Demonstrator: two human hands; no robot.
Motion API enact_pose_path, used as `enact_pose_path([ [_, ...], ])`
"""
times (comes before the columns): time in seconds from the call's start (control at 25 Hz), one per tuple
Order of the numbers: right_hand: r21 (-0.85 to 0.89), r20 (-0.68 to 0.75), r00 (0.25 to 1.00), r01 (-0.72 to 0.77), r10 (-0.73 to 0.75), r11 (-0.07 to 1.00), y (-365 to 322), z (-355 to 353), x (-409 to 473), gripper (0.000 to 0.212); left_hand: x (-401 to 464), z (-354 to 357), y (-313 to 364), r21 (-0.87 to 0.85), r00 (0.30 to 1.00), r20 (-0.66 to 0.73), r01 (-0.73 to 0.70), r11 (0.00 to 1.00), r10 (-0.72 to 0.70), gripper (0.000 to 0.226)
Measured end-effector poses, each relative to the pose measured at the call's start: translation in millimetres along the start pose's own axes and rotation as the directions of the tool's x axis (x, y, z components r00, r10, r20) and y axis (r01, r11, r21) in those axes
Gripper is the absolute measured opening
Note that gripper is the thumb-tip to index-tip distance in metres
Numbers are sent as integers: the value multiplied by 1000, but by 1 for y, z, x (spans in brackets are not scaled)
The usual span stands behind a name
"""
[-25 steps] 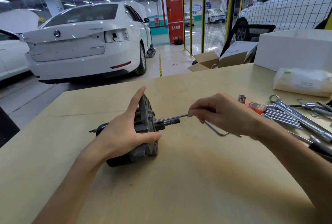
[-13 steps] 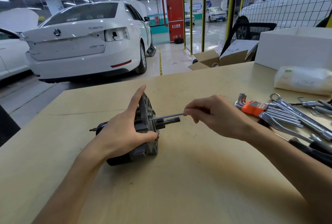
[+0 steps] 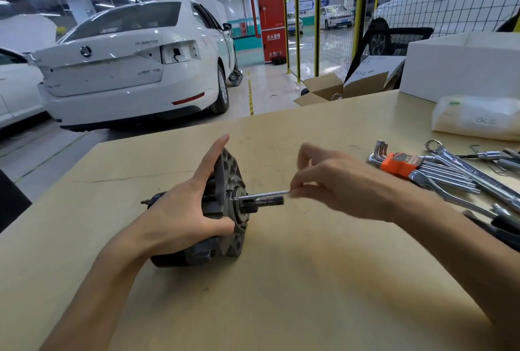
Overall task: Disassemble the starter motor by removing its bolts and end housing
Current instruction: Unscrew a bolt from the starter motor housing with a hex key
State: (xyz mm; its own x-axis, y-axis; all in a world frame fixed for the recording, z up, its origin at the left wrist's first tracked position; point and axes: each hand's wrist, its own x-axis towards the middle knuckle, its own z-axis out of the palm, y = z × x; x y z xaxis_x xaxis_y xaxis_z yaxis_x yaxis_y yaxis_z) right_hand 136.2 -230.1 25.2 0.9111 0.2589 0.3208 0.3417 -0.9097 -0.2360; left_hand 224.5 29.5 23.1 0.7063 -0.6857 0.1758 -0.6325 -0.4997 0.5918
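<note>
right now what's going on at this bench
A person is taking apart a starter motor lying on the wooden table. The left hand grips its body to steady it, while the right hand pinches a thin hex key set into the end housing. More wrenches lie off to the right.

The tabletop [image 3: 309,294] is seen in a pale tan, plain and unpatterned. The starter motor [image 3: 222,210] is coloured dark grey, with a black body end, and a bright silver bolt [image 3: 261,195] is shown at its face. The hex key set [image 3: 416,170] is made up of silver keys held in an orange holder, and the wrenches [image 3: 472,173] beside it are finished in shiny chrome. The box [image 3: 461,69] and the car [image 3: 126,63] are both white. A red cabinet [image 3: 270,21] is marked with white characters, and the fence posts [image 3: 317,13] are painted yellow.
</note>
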Motion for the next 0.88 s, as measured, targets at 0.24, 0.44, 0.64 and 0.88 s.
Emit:
enact_pose_path([
  [0.24,568,-167,975,-26,147,823,-23,-6,-2,23,-2,2,10,6,1000,10,5,1000,-5,120],
  [0.44,627,-148,982,3,115,779,-55,27,6,28,-8,14,18,85,998,13,-55,995,54,128],
  [0.64,715,-129,984,5,125,699,-52,26,10,30,-11,19,22,36,996,30,-91,995,90,124],
  [0.88,741,-85,984,-44,159,670,-53,26,11,32,-13,18,26,29,997,34,-76,997,75,121],
])
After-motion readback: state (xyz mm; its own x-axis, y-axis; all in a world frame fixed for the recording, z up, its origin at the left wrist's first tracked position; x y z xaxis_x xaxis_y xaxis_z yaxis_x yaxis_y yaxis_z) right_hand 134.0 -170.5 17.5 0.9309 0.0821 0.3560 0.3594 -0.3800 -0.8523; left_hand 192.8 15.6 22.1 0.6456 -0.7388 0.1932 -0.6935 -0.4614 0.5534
